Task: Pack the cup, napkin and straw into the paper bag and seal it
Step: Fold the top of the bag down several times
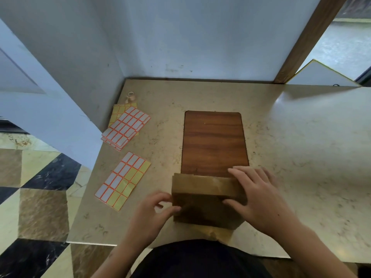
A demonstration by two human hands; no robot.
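A brown paper bag (202, 199) stands near the table's front edge with its top folded over flat. My right hand (259, 197) lies on the folded top at the right side, thumb pressing the bag's front face. My left hand (154, 213) is at the bag's left front corner, its fingertips pinched together against the paper; whether something small is between them I cannot tell. The cup, the napkin and the straw are not visible.
A wooden board (213, 143) lies on the beige stone table (301, 157) just behind the bag. A partly used label sticker sheet (122, 180) lies left of the bag, with a stack of sticker sheets (127, 127) behind it. The table's left edge drops to a tiled floor.
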